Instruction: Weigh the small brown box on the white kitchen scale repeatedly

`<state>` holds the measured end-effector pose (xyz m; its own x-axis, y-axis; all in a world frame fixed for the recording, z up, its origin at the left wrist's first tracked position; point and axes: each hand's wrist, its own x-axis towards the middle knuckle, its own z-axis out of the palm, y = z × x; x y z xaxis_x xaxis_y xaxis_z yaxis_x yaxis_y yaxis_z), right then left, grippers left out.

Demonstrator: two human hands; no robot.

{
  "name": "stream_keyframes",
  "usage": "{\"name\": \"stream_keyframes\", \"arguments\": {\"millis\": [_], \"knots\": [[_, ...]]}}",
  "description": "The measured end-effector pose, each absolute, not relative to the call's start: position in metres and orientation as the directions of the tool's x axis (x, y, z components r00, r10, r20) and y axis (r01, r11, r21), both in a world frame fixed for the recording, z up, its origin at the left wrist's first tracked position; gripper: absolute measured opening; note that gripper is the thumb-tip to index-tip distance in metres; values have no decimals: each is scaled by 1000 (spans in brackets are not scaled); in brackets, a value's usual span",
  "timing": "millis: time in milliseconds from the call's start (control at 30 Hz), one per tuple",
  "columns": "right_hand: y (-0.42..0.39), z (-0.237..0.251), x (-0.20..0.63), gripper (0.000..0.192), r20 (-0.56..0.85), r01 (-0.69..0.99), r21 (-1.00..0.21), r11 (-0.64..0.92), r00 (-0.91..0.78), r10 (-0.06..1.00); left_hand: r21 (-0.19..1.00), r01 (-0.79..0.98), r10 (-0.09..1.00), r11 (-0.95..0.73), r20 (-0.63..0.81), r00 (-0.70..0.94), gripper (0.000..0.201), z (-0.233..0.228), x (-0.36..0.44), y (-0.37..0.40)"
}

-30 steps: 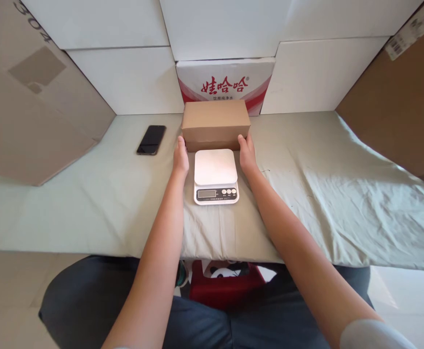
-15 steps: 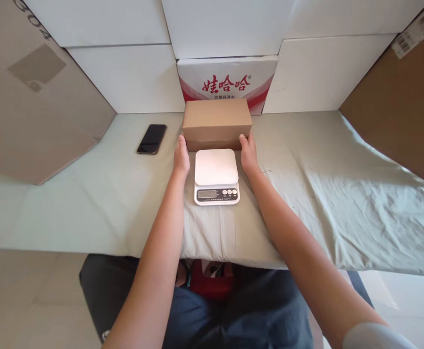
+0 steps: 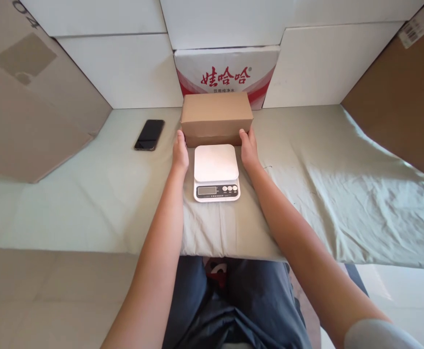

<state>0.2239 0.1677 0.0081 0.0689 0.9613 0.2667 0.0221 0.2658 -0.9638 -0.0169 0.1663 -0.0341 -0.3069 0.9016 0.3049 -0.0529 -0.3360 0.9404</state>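
Note:
A plain brown cardboard box (image 3: 216, 109) stands behind a white digital kitchen scale (image 3: 216, 165) on the cloth-covered table. My left hand (image 3: 180, 151) presses against the box's left end, thumb up, with the other fingers mostly hidden. At the right end, my right hand (image 3: 249, 148) grips the near corner, its thumb on the front face. Between my forearms, the scale has nothing on its platform and its display looks blank. Whether the box rests on the table or is slightly raised, I cannot tell.
A black smartphone (image 3: 149, 134) lies left of the box. Behind stands a white and red carton (image 3: 226, 72) with red lettering, among white panels (image 3: 124, 72). Large brown cartons stand at the left (image 3: 52, 111) and right (image 3: 397, 97). The green cloth (image 3: 324, 194) is wrinkled at the right.
The view has tilted slightly, so everything sits a little higher in the picture. My legs have shifted under the table edge. Both hands keep their places on the box.

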Motion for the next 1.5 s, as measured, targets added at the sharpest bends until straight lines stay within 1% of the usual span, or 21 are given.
{"name": "stream_keyframes", "arguments": {"millis": [100, 167, 267, 367, 433, 533, 600, 667, 767, 867, 1000, 1133, 1367, 1500], "knots": [[168, 7, 225, 85, 273, 26, -962, 272, 58, 960, 957, -55, 913, -285, 253, -319, 96, -31, -16, 166], [170, 6, 225, 87, 288, 30, -958, 287, 44, 957, 953, -58, 908, -296, 262, -326, 97, -27, -14, 165], [173, 7, 223, 90, 336, 21, -942, 336, 50, 940, 934, -26, 875, -357, 324, -360, 95, -18, -10, 162], [172, 20, 222, 87, 408, 24, -913, 407, 67, 911, 898, 10, 843, -440, 417, -340, 92, -2, -5, 151], [162, 35, 225, 82, 455, 54, -890, 453, 50, 889, 883, 17, 833, -469, 448, -325, 91, 13, -1, 136], [129, 55, 238, 77, 505, 111, -858, 502, 2, 863, 887, 4, 844, -461, 439, -309, 92, 33, 4, 98], [100, 58, 249, 78, 532, 113, -839, 532, -35, 846, 897, 10, 862, -442, 428, -273, 90, 41, 8, 66], [72, 51, 259, 78, 550, 102, -827, 552, -57, 834, 893, 40, 862, -448, 444, -247, 87, 41, 11, 36], [43, 30, 264, 76, 544, 110, -830, 547, -53, 837, 894, 73, 864, -441, 446, -234, 83, 33, 15, 4], [35, 17, 261, 76, 532, 98, -839, 536, -60, 844, 896, 70, 856, -438, 440, -272, 82, 19, 17, -9], [36, 16, 257, 74, 508, 92, -854, 513, -69, 859, 925, 27, 869, -379, 366, -334, 86, 6, 19, -12], [35, 17, 258, 74, 476, 75, -874, 480, -69, 877, 947, -1, 887, -322, 302, -348, 92, 1, 18, -11], [37, 14, 257, 79, 430, 18, -902, 432, -62, 901, 948, -4, 898, -319, 301, -321, 93, 1, 18, -3], [40, 13, 257, 74, 424, 5, -905, 425, -55, 904, 945, -8, 901, -327, 309, -304, 90, 2, 19, -1]]}}
